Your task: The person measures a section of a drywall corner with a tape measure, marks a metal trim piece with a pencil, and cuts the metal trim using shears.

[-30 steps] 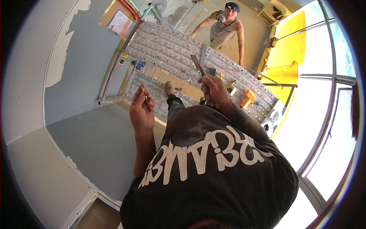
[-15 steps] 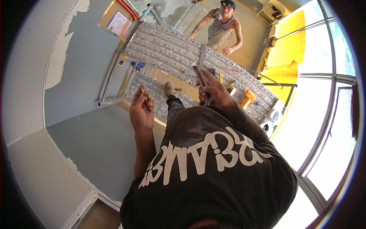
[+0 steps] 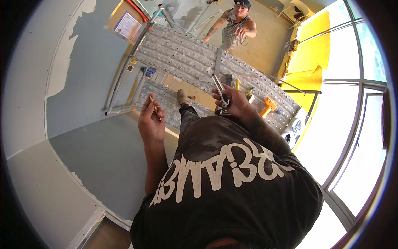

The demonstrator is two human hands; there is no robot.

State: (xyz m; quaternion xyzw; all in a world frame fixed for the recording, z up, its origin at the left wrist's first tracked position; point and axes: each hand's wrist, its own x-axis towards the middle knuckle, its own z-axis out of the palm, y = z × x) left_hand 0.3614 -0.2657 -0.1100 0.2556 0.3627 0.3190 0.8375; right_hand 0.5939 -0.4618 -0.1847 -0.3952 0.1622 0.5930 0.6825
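My left hand (image 3: 152,124) is closed around a thin yellow pencil (image 3: 151,99), its end sticking up past the fingertips. To the right, my right hand (image 3: 237,101) grips a long, slim silver metal tool (image 3: 220,90) with a dark slot along it; its exact kind is unclear. Both hands are raised in front of my dark shirt, well apart from each other. Below the right hand, on the perforated metal scaffold platform (image 3: 178,45), lie an orange power drill (image 3: 268,106) and yellow-handled tools (image 3: 237,84).
A co-worker (image 3: 238,31) stands on the floor beyond the platform, one hand raised. Scaffold tubes (image 3: 120,83) rise at the left beside a grey wall (image 3: 91,79). My shoe (image 3: 182,96) shows by a gap between planks. Large windows (image 3: 344,124) line the right.
The silver tool has turned in my right hand and shows a brighter side. My left hand has shifted slightly with the pencil. The co-worker has lifted one hand to chest height.
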